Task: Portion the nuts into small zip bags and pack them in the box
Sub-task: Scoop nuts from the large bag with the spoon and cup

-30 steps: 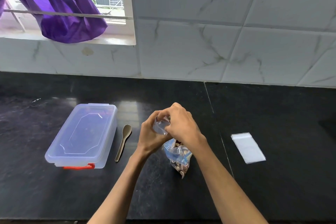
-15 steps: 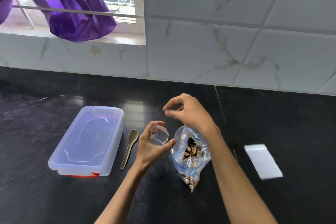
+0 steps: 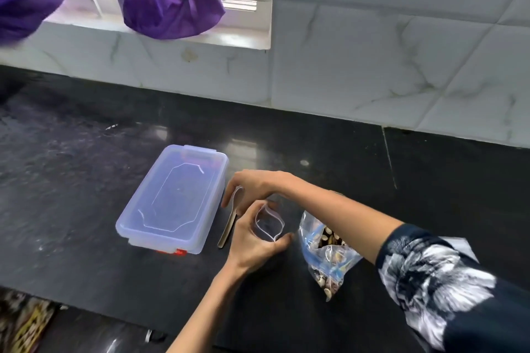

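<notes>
My left hand (image 3: 252,241) holds a small clear zip bag (image 3: 269,223) upright with its mouth spread open. My right hand (image 3: 252,186) reaches across to the left, its fingers lowered over the bowl end of a wooden spoon (image 3: 229,221) that lies on the counter beside the box; whether they grip the spoon is unclear. A large clear bag of nuts (image 3: 327,255) stands open on the counter under my right forearm. The clear plastic box (image 3: 175,200) with a lid and a red latch sits at the left.
The black stone counter (image 3: 86,180) ends at a marble-tiled wall behind. Purple cloth (image 3: 169,3) hangs on the window rail at upper left. The counter's near edge runs along the lower left, with a patterned mat (image 3: 23,321) below it.
My right hand left the bag of nuts and moved left to the spoon. My left hand keeps the small bag, now spread open. The camera has swung right and down.
</notes>
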Demonstrator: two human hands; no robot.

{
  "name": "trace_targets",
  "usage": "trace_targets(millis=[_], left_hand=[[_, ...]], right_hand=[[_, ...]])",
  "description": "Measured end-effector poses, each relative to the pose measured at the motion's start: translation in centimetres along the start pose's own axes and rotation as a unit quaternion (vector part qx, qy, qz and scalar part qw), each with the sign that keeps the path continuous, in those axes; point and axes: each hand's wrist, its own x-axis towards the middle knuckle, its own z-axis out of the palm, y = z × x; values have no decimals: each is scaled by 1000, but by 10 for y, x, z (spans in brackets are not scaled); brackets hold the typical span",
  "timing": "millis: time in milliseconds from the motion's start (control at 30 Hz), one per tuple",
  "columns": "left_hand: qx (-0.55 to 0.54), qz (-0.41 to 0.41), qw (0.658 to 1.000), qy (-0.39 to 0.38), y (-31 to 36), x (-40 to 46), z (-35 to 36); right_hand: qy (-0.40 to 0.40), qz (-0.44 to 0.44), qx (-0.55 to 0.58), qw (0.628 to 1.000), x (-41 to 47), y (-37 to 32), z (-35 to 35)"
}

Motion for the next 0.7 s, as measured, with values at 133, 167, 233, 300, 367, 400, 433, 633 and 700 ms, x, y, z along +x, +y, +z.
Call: trace_targets(millis=[133, 167, 233, 300, 367, 400, 433, 633, 700], left_hand=[[4, -12, 1000, 0, 0, -9, -1], [6, -15, 1000, -1, 0, -11, -1], [13, -23, 1000, -1, -1, -14, -2], [18, -24, 1000, -2, -2, -16, -2], [21, -25, 999, -1, -1, -17, -1], [21, -24, 999, 0, -1, -17, 0], [22, -22, 1000, -1, 0, -17, 1], [6, 4, 1000, 0, 13, -19, 3], [8, 16, 1000, -6, 17, -18, 3]], right_hand=[[-18, -12, -24, 999, 4, 2, 12], [-10, -14, -37, 999, 2, 3, 14], [14, -11, -66, 998, -1, 6, 17], [30, -6, -95, 995, -3, 9, 22], [36, 0, -130, 991, -5, 11, 25], [37, 3, -146, 989, -5, 12, 27], [42, 1, -159, 986, -5, 13, 28], [148, 33, -133, 979, -21, 30, 8], [186, 59, -78, 978, -34, 38, -4]])
